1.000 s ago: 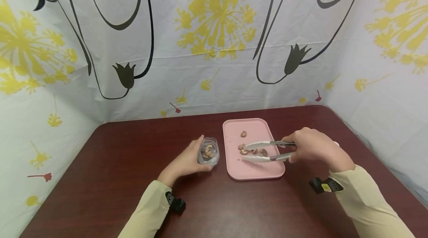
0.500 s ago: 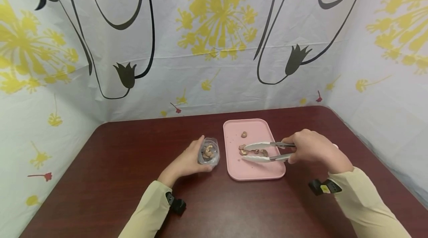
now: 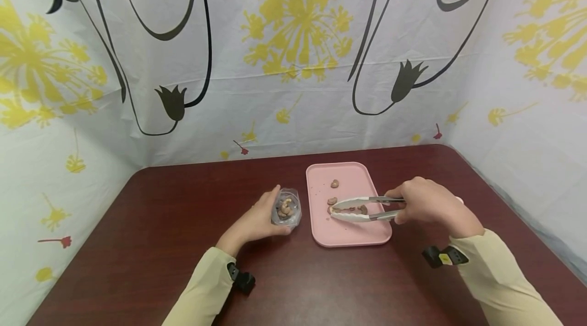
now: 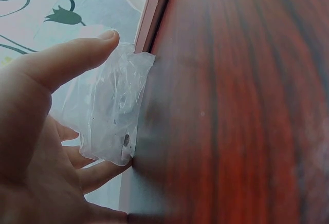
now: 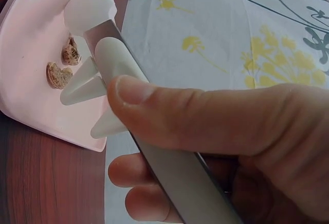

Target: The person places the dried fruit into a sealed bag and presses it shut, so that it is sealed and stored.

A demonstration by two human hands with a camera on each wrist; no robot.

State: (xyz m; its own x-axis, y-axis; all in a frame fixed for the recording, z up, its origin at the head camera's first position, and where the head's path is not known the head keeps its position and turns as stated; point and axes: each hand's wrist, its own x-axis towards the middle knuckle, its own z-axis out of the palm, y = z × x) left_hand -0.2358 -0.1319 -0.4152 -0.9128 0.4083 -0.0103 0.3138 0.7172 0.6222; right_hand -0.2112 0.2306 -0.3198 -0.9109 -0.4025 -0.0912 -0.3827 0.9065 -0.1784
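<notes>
My left hand (image 3: 257, 220) holds a clear plastic bag (image 4: 115, 106) upright on the table, thumb on one side and fingers on the other. Skin-on cashews (image 3: 286, 208) lie inside the bag. My right hand (image 3: 433, 205) grips metal tongs (image 5: 172, 175) with white tips, its thumb along one arm. The tongs' tips are low over the pink tray (image 3: 350, 238), on either side of a few cashews partly hidden by them; whether they pinch one, I cannot tell. One cashew (image 3: 332, 201) lies just beyond the upper tip, another (image 3: 335, 183) farther back.
The dark red-brown wooden table (image 3: 192, 234) extends around the tray and bag. A floral cloth (image 3: 293, 112) hangs behind and at both sides of the table. Small crumbs dot the tray. A narrow strip of table separates the bag from the tray.
The tongs' tips have come closer together and shifted slightly left around the cashews. One cashew has moved slightly left between the tips. My left hand and the bag stay in place.
</notes>
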